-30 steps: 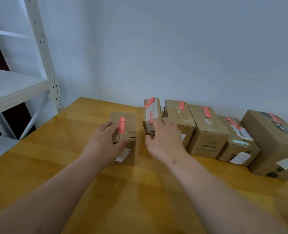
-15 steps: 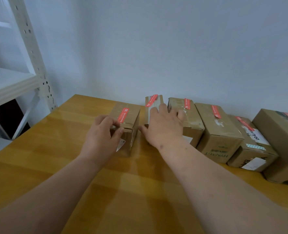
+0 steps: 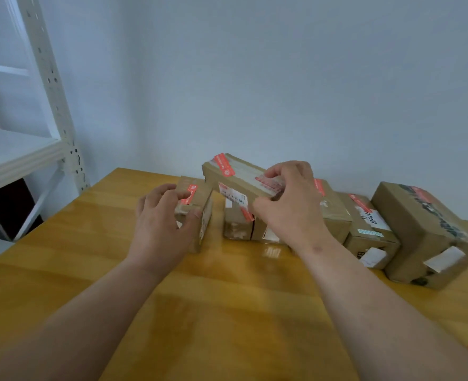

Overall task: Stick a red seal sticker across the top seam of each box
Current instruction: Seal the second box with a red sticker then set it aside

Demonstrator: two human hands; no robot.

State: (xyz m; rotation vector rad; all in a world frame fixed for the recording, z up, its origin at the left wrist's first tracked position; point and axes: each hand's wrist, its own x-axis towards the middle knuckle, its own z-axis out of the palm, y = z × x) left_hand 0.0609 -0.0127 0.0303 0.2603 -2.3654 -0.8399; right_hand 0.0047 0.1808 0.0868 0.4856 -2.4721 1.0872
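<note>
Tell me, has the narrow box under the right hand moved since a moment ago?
Yes. The right hand has lifted the narrow box off the table; it now tilts above the row, no longer standing beside its neighbours.

A wooden worktop (image 3: 62,270) fills the bottom of the view. It is yellow-brown and shiny, with light glinting on it. Behind it stands a plain, pale wall (image 3: 255,78). On the left is a white metal shelf rack (image 3: 16,158). Its upright post (image 3: 48,86) has small holes all the way down, and one flat white shelf sticks out from it. Under that shelf it is dark. The rack stands just beside the far left corner of the worktop.
</note>
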